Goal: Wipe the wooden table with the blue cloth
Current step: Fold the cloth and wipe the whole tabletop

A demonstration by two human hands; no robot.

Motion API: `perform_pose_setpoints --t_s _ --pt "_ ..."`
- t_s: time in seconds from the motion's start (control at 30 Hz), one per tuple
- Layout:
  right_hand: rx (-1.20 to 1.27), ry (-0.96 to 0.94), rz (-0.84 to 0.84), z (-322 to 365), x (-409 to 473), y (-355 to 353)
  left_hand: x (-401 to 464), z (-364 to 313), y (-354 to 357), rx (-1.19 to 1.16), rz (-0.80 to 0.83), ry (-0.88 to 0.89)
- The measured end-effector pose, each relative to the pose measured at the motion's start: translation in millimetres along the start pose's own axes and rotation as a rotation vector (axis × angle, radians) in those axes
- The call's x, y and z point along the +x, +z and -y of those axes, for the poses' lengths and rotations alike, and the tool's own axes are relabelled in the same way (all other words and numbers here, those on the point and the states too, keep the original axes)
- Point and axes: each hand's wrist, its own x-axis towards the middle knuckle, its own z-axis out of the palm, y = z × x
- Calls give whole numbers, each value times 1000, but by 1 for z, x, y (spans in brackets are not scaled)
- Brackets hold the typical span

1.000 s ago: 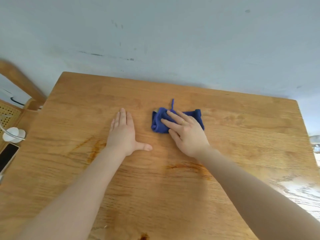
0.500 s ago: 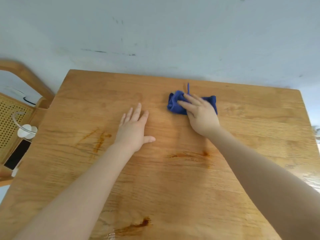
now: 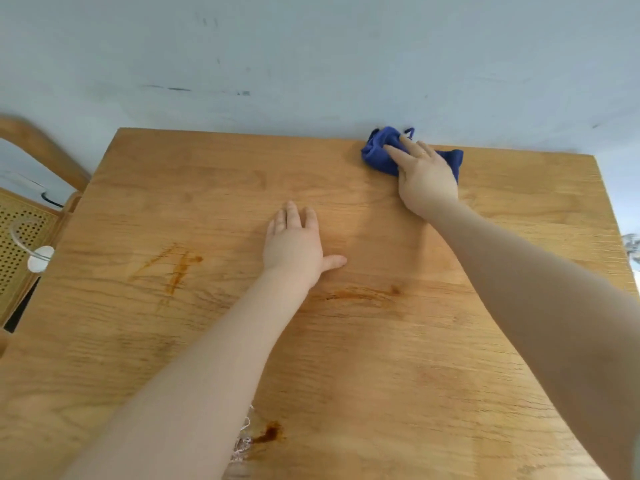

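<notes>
Right hand flat, fingers straight, on bunched blue cloth at wooden table far edge; left hand flat, open-fingered.

A pale blue-grey wall is filling the upper part of the view, running straight behind the far edge of the furniture. Dark scuffs and short streaks are showing on its paint, with fainter marks scattered higher up and to the right. At the left edge a wooden chair is standing, its curved top rail arching over a woven cane panel with small round holes. A white round object on a thin clear loop is lying against the cane. Soft, even daylight is spreading across the wall, and a brighter patch is glinting at the far right edge.
</notes>
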Motion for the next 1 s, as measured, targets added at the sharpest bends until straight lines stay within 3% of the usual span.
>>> perform_pose_setpoints --t_s 0.23,0.33,0.53,0.7,0.9,1.0 --pt "83 -245 56 46 -108 4 -1 -4 -6 -40 40 -13" --pt "82 -300 85 42 -101 3 3 -6 -10 46 47 3" --pt "44 -53 -63 -5 -5 1 17 -11 -18 241 63 43" --pt "-49 62 23 -8 10 -5 16 -10 -20 233 61 62" --pt "8 -255 54 19 -92 -4 13 -10 -13 163 32 49" --pt "34 -342 98 15 -94 -7 15 -8 -13 158 41 91"
